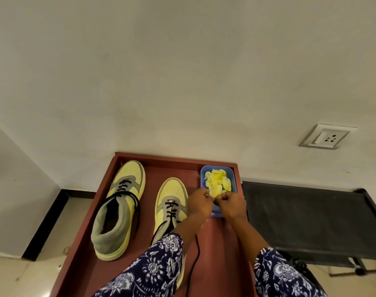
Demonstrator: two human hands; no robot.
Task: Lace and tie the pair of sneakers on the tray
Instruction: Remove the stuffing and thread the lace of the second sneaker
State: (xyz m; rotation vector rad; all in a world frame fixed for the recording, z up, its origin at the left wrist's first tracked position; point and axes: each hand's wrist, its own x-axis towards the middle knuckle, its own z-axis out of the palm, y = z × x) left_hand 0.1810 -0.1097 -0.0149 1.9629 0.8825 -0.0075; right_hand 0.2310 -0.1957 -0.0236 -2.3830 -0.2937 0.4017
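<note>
White wall socket (327, 136), dark cot (311, 219) beside the table, black skirting (48, 221) — pale floor (15, 275)

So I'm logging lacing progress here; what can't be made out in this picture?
Head view only:
- Right sneaker: heel and upper eyelets hidden by the left sleeve.
- Left hand and right hand: what their fingers pinch is too small.
- Blue container: near end covered by hands.

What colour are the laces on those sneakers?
Black, against the yellow and grey sneakers. The laces show best in the head view, the only one.
</note>
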